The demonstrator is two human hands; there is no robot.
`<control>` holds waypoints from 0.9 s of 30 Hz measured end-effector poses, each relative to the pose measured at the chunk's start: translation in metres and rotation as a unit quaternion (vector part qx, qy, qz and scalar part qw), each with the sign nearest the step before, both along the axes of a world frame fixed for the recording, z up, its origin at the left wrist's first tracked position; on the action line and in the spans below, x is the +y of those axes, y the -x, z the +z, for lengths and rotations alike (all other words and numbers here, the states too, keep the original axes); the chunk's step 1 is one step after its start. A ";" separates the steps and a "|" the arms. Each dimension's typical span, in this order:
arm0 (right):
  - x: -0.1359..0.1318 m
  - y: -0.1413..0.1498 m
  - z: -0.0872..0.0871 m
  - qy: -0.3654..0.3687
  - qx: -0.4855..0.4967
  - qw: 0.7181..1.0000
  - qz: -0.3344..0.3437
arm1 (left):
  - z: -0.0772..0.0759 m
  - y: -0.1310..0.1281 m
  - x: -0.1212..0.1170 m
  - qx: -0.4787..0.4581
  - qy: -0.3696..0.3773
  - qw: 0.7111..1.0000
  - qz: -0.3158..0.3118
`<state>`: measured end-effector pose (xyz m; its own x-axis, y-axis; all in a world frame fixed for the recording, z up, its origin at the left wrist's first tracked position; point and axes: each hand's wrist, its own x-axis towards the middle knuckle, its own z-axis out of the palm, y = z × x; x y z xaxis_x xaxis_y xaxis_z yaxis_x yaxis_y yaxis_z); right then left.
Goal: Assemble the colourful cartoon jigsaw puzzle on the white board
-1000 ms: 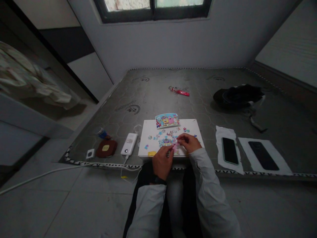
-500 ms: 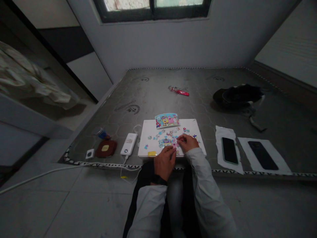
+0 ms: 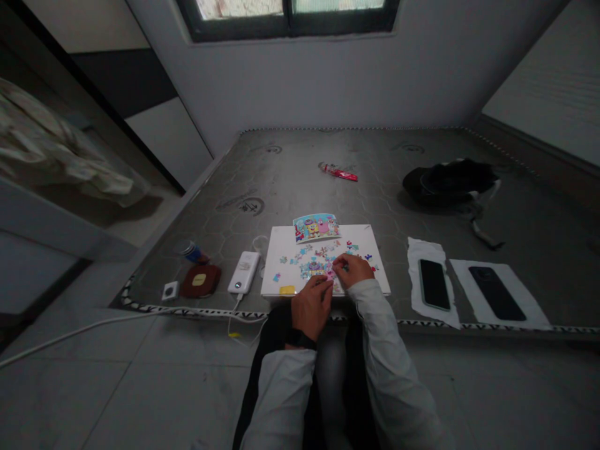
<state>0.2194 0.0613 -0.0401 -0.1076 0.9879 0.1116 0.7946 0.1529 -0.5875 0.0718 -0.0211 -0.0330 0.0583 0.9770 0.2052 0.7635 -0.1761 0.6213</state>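
On a white box (image 3: 293,239) lies a partly joined jigsaw puzzle (image 3: 315,270) with a colourful cartoon picture. Loose jigsaw pieces (image 3: 307,249) are scattered around it. My right hand (image 3: 354,270) is closed in a pinch at the puzzle's right side, with a small jigsaw piece at its fingertips. Bent fingers of my left hand (image 3: 312,306) are pressed together at the puzzle's lower edge; what is between them is hidden. Behind the pieces, a printed picture card (image 3: 316,229) shows cartoon characters.
Left of the box are a white power bank (image 3: 244,272) with a cable, a brown case (image 3: 200,281) and a small white cube (image 3: 170,290). Two phones (image 3: 434,284) lie on white sheets at right. A black bag (image 3: 450,182) and a red wrapper (image 3: 340,172) lie farther back.
My right hand has shifted slightly left and its fingers are curled more over the puzzle's right side. My left hand stays nearly still at the lower edge.
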 end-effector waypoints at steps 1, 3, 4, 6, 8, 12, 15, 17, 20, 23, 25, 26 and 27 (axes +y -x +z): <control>0.000 -0.001 0.001 0.004 0.000 1.000 -0.004 | 0.000 0.000 0.000 0.000 0.001 1.000 -0.001; 0.000 -0.004 0.001 0.012 0.004 1.000 -0.013 | 0.000 0.000 0.000 -0.001 0.003 1.000 -0.002; 0.001 -0.005 0.001 0.015 0.005 1.000 -0.015 | 0.000 0.000 0.000 -0.001 0.005 1.000 -0.002; 0.001 -0.008 0.001 0.019 0.005 1.000 -0.015 | 0.000 0.000 0.000 -0.002 0.006 1.000 0.001; 0.001 -0.010 0.001 0.024 -0.002 1.000 -0.006 | 0.000 0.000 0.000 -0.004 0.006 1.000 0.002; 0.001 -0.013 0.002 0.039 -0.033 0.999 0.006 | -0.001 0.000 0.000 -0.006 0.007 1.000 0.003; 0.001 -0.013 0.004 0.046 -0.058 0.997 0.018 | -0.001 0.000 0.000 -0.006 0.006 1.000 0.003; 0.001 -0.013 0.005 0.049 -0.064 0.996 0.025 | -0.001 0.000 0.000 -0.006 0.005 1.000 0.003; 0.001 -0.013 0.006 0.055 -0.067 0.996 0.023 | 0.000 0.000 0.000 -0.007 0.007 1.000 0.002; 0.001 -0.015 0.007 0.055 -0.075 0.995 0.028 | 0.001 0.001 0.000 -0.007 0.008 1.000 0.001; 0.000 -0.016 0.007 0.050 -0.076 0.995 0.031 | 0.000 0.001 0.000 -0.007 0.008 1.000 0.003; 0.000 -0.017 0.006 0.045 -0.073 0.996 0.032 | 0.000 0.001 0.000 -0.008 0.007 1.000 0.003; 0.000 -0.017 0.005 0.039 -0.069 0.996 0.034 | 0.000 0.001 0.000 -0.010 0.005 1.000 0.003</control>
<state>0.2362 0.0615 -0.0356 -0.1828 0.9831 0.0139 0.8577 0.1664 -0.4864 0.0706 -0.0207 -0.0332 0.0486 0.9795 0.1956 0.7526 -0.1647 0.6376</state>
